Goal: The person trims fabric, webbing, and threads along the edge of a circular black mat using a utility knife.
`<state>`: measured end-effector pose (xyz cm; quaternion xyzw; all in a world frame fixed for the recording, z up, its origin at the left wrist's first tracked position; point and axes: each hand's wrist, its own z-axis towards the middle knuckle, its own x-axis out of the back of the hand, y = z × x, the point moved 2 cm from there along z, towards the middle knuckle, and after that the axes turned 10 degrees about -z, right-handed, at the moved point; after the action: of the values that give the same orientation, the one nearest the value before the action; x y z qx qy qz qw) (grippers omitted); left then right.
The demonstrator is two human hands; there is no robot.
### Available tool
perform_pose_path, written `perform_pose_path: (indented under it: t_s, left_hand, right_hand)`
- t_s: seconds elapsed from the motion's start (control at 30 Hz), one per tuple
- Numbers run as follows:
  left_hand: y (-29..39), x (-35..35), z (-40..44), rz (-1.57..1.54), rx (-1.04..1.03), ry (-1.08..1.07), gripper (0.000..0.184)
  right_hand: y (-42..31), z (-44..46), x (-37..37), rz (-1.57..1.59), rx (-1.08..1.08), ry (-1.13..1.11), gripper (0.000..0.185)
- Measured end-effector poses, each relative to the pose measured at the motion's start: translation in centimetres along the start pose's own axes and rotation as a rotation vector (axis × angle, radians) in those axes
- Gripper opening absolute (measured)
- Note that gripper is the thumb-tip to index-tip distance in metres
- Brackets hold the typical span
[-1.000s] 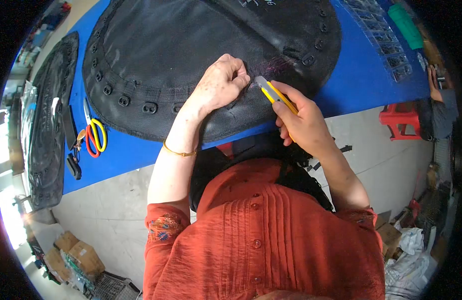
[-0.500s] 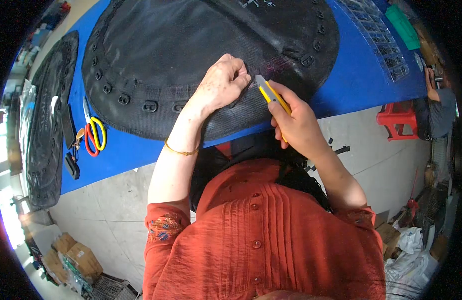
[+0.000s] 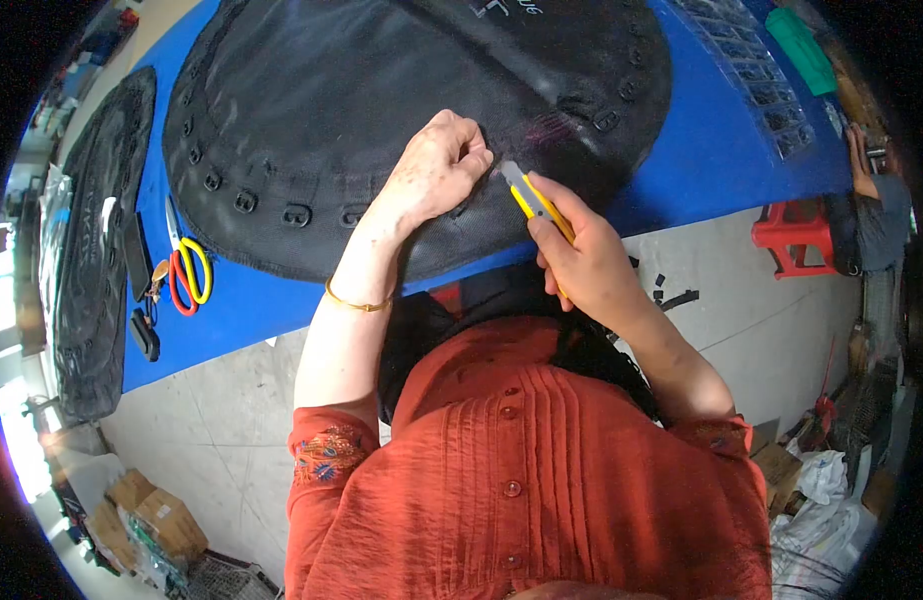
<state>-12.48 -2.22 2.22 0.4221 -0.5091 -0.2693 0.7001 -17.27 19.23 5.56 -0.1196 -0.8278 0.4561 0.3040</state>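
Note:
A large, rounded black mesh-like cover (image 3: 311,110) lies in front of me, with black plastic buckles (image 3: 295,216) along its border. My left hand (image 3: 439,168) rests on its near part, the fingers curled closed. Whatever those fingers pinch is hidden beneath them. In my right hand (image 3: 583,255) is a yellow utility knife (image 3: 526,197), its handle wrapped by the fingers. The knife's blade end points up and left, close to my left fingertips and over the black cover. Whether the blade touches the material I cannot tell.
Scissors (image 3: 188,265) with red and yellow handles lie on the blue table (image 3: 236,325) at left, beside another long black piece (image 3: 96,250). A clear tray of small parts (image 3: 756,75) is at right. Beyond stand a red stool (image 3: 796,238) and another person (image 3: 881,215).
The knife and my right hand have shifted slightly left. My left hand keeps its closed shape on the cover, barely moved.

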Motion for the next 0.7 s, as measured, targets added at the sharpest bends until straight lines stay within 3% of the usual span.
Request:
perform_pose_path:
  t_s: [0.13, 0.7]
  left_hand:
    - [0.0, 0.0, -0.1, -0.017, 0.007, -0.001, 0.017]
    - [0.2, 0.1, -0.6, -0.029, 0.034, 0.014, 0.017]
  right_hand:
    - [0.4, -0.6, 0.3, -0.042, 0.027, -0.075, 0.048]
    - [0.1, 1.5, 2.0, -0.017, 0.092, 0.005, 0.048]
